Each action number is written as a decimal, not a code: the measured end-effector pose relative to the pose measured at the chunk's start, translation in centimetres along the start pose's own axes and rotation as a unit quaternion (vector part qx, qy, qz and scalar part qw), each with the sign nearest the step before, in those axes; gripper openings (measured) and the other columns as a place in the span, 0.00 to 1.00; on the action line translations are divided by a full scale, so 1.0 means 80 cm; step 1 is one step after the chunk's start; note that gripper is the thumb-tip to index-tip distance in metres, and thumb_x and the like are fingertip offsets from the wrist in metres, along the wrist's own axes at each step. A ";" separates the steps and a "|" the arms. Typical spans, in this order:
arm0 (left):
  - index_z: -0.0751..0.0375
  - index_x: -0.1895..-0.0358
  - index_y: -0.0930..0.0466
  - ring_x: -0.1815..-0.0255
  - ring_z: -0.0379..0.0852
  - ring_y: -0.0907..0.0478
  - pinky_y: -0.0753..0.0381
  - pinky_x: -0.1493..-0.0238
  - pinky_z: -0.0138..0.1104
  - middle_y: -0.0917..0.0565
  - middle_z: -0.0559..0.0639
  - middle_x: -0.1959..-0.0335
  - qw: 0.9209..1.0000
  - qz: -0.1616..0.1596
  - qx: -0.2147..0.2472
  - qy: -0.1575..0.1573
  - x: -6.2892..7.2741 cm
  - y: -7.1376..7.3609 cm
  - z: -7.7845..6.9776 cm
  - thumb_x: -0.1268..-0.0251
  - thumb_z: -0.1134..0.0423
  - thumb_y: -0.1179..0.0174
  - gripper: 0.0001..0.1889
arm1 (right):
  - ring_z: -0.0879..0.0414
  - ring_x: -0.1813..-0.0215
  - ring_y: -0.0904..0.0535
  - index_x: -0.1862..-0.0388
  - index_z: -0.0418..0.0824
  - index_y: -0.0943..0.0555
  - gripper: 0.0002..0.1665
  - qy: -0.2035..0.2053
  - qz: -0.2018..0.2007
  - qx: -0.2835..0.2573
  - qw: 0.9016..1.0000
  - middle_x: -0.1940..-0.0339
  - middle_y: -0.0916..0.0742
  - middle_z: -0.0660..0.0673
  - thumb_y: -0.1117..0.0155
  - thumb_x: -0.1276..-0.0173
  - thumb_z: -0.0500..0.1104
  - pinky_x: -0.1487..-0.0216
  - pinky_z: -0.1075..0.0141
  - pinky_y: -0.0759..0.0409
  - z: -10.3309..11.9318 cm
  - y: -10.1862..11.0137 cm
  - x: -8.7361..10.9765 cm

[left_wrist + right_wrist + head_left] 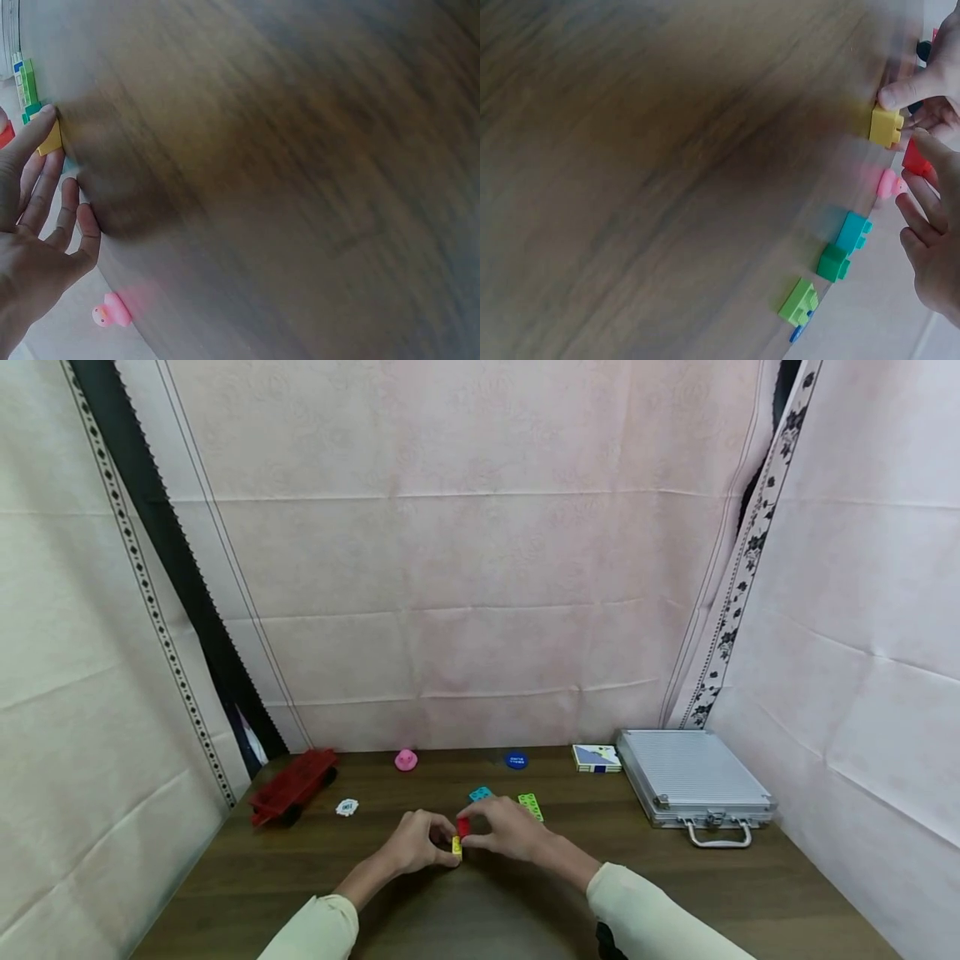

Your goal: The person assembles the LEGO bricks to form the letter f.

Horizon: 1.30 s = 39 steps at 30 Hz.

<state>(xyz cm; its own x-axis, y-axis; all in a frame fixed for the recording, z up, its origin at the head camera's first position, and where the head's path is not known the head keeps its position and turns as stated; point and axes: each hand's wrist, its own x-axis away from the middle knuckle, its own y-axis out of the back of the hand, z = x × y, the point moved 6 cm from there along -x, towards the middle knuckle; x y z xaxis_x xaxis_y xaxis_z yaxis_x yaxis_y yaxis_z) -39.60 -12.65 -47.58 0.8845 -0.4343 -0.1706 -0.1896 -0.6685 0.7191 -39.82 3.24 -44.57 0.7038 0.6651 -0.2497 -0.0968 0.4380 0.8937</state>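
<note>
In the head view my left hand [415,843] pinches a yellow toy building block [456,847] between thumb and fingers, low at the tabletop. My right hand [510,828] holds a red building block [462,827] between thumb and fingertips. From the right wrist the yellow block [886,125] shows its studs turned toward the red block [915,159], which is right by them. Beyond the hands lie a blue block [480,793] and a lime green block [530,806]. The right wrist view also shows a darker green block [832,262] beside the blue one.
A red toy vehicle [296,785] stands at the table's left, near a small white piece [347,807]. Along the back are a pink rubber duck [406,760], a blue disc [516,760] and a small flat box [597,758]. A silver case [697,777] occupies the right side.
</note>
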 end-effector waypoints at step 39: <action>0.55 0.61 0.12 0.65 0.41 0.19 0.21 0.64 0.31 0.12 0.42 0.68 1.000 -0.006 -0.002 -0.026 0.001 0.000 0.002 0.50 0.60 0.17 0.14 | 0.68 0.51 0.18 0.42 0.50 0.13 0.21 -0.043 -0.009 0.014 0.999 0.49 0.11 0.58 0.26 0.31 0.54 0.53 0.70 0.18 0.001 -0.029 0.002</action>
<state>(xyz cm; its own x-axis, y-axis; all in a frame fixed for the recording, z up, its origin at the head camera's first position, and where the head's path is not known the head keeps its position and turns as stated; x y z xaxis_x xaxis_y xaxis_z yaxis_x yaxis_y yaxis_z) -39.58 -12.81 -47.72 0.8633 -0.4574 -0.2134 -0.1777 -0.6713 0.7196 -39.43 2.25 -46.66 0.7631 0.6026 -0.2336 -0.0657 0.4318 0.8996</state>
